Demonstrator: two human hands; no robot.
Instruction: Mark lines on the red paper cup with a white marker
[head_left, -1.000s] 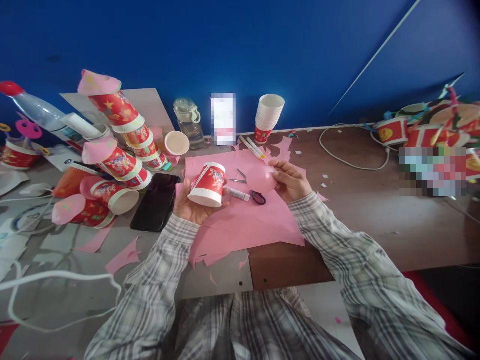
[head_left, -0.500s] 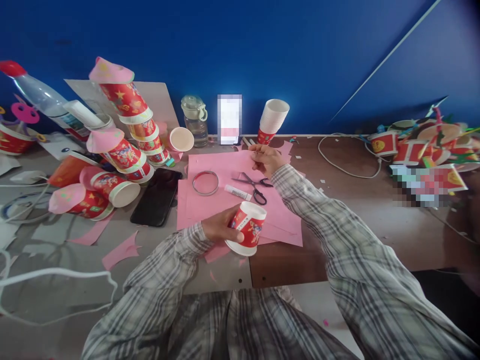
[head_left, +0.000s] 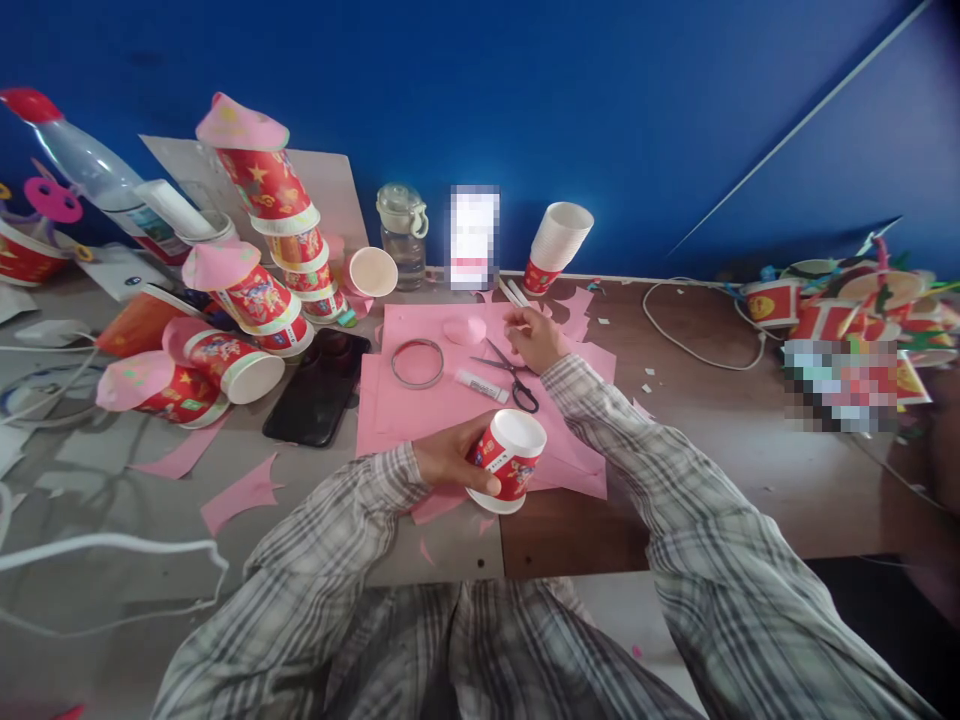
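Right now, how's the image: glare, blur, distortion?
Head view: bluish-white glow on the blue wall around the pixelated screen; head view: soft sheen on the brown tabletop, far right edge dark and smeared; head view: the cup in the left hand reads clearly, but the right hand's fingertips are too soft to judge a grip.

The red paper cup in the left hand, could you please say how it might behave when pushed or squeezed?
The red paper cup is probably light for its size, as it looks like paper. The left hand wraps its side, so a hard squeeze might dent it. Set down as held, wider end downward, it would likely resist tipping.
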